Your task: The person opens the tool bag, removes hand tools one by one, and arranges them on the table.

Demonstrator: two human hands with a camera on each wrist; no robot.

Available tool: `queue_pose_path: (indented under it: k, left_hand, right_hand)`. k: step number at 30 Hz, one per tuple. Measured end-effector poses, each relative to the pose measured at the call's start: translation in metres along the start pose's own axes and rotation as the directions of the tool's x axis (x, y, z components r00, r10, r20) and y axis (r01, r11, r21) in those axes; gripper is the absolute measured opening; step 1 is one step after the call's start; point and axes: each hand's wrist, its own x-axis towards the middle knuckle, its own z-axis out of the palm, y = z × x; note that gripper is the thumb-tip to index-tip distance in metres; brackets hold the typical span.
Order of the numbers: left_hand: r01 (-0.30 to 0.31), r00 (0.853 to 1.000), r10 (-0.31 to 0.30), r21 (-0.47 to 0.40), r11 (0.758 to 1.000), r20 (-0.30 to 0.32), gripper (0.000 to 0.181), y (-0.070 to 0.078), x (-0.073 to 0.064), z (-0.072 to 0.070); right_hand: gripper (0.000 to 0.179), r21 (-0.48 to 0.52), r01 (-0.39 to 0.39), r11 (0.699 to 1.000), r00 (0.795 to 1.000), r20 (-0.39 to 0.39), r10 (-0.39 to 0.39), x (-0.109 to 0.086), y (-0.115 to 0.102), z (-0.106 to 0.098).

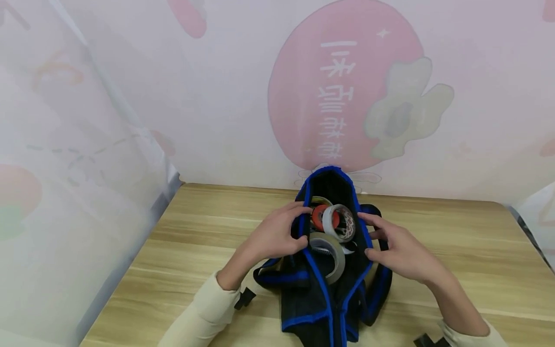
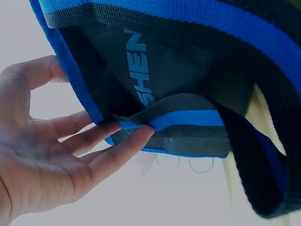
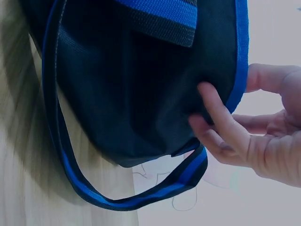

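A black tool bag with blue trim (image 1: 303, 308) stands on the table with its mouth spread open. Inside it lie a white tape roll (image 1: 328, 222), a beige tape roll (image 1: 339, 258), a red roll (image 1: 318, 217) and, partly hidden behind these, a yellowish roll (image 1: 321, 199). My left hand (image 1: 277, 231) grips the bag's left rim, some fingers lying against the outer side by a strap (image 2: 193, 117). On the opposite rim, my right hand (image 1: 401, 250) holds the edge, with two fingertips (image 3: 211, 94) on the outer fabric. The bag's lower contents are hidden.
The wood-grain table (image 1: 208, 221) reaches back to a pale printed backdrop (image 1: 225, 96). A strap loop (image 1: 381, 289) hangs out at the bag's right side, and another loop (image 1: 277, 278) sticks out at its left.
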Motion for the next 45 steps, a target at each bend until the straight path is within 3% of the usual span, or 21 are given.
queue_pose_path:
  k: [7,13,22,30,37,45]
  left_hand:
    - [-0.021,0.999,0.021,-0.019,1.0,-0.025,0.066,-0.014,-0.011,-0.007]
    - [-0.03,0.999,0.029,-0.109,0.994,-0.015,0.069,-0.025,-0.019,-0.015]
    - [-0.029,0.999,0.034,-0.192,0.981,0.022,0.075,-0.045,-0.025,-0.026]
    - [-0.02,0.999,0.025,-0.178,0.984,0.027,0.076,-0.062,-0.031,-0.036]
    - [-0.04,0.999,0.044,-0.223,0.974,0.015,0.073,-0.061,-0.03,-0.034]
    - [-0.07,0.997,0.076,-0.367,0.928,0.003,0.077,-0.051,-0.029,-0.023]
  right_hand:
    - [0.084,0.006,-0.037,0.999,0.999,-0.024,0.037,-0.008,0.003,-0.007]
    - [0.087,0.018,-0.032,0.999,0.999,-0.019,0.032,-0.015,0.01,-0.018]
    - [0.085,0.103,-0.001,0.995,1.0,0.011,0.0,-0.027,0.032,-0.036]
    - [0.083,0.143,0.06,0.988,0.997,0.04,-0.067,-0.032,0.05,-0.05]
    - [0.081,0.179,0.1,0.979,0.993,0.047,-0.11,-0.03,0.051,-0.047]
    - [0.083,0.252,0.074,0.965,0.995,0.047,-0.089,-0.026,0.037,-0.036]
